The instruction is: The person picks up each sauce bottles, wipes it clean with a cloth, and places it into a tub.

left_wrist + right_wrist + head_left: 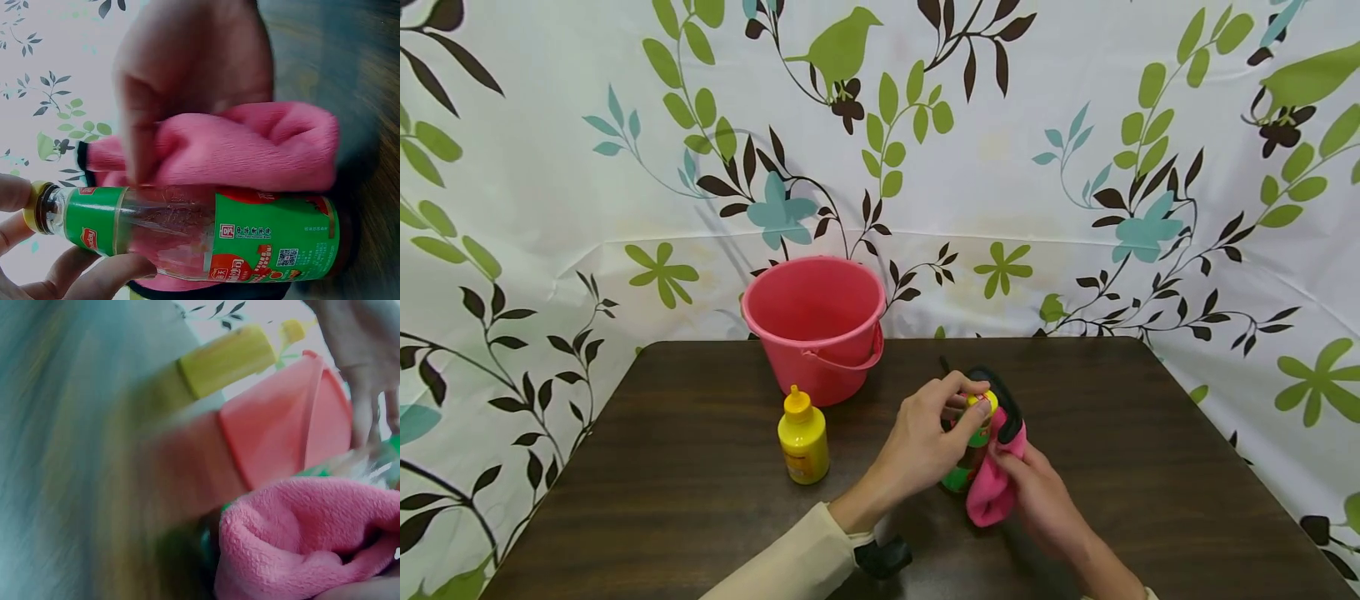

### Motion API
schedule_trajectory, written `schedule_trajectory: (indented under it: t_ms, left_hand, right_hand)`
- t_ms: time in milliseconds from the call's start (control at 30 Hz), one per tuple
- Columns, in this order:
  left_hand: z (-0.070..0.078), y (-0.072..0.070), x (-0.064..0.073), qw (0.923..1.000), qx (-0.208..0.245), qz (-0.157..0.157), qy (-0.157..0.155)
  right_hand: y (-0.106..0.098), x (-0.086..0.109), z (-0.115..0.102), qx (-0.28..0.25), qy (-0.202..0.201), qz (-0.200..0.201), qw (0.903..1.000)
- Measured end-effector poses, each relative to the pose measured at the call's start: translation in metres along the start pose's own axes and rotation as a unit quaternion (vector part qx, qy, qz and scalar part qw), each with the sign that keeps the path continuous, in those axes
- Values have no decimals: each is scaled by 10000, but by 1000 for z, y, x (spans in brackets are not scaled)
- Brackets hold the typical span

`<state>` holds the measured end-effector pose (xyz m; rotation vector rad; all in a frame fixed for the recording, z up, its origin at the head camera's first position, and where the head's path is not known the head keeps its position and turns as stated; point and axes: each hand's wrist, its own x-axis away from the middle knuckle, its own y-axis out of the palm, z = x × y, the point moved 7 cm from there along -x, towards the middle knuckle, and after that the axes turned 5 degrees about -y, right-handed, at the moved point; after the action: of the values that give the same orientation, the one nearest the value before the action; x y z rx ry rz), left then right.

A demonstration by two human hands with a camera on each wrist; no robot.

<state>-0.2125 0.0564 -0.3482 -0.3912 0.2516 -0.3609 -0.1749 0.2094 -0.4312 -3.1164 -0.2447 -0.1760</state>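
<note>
A glass sauce bottle [958, 478] with green labels and a yellow cap stands upright at the table's right-centre. My left hand [917, 442] grips it by the cap and neck, thumb and fingers on either side. In my right hand [1047, 504] is a pink cloth [991, 493] with black edging, held against the bottle's right side. The left wrist view shows the folded cloth [262, 150] lying along the bottle [275, 240], its black edge passing behind the glass. Pink fabric [269, 550] hides most of the bottle in the right wrist view.
Left of the hands stands a yellow squeeze bottle [805, 446] with a pointed nozzle. A pink bucket [820, 375] with its handle hanging down sits near the back edge of the dark wooden table [677, 450]. A patterned curtain [1000, 167] hangs behind.
</note>
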Motion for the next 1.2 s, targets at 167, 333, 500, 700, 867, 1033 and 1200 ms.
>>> schedule_trajectory:
  t_ms: [167, 333, 500, 700, 867, 1033, 1200]
  left_hand:
    - [2, 0, 0, 9999, 33, 12, 114]
    - [3, -2, 0, 9999, 20, 29, 109]
    - [3, -2, 0, 9999, 27, 11, 123]
    - [4, -2, 0, 9998, 9, 76, 201]
    - [5, -3, 1, 9994, -66, 194, 268]
    - [7, -2, 2, 9985, -197, 301, 407]
    - [8, -1, 1, 9977, -348, 326, 482]
  right_hand:
    - [6, 4, -20, -492, -326, 421, 9974]
    - [9, 8, -35, -618, -437, 502, 9959]
    - [10, 11, -47, -756, -609, 489, 9941]
    - [11, 13, -62, -1191, -1064, 360, 9865]
    - [11, 18, -78, -1402, -1407, 89, 9800]
    - [7, 26, -91, -1569, -1714, 77, 9726]
    - [-1, 30, -97, -1565, -1877, 317, 9692]
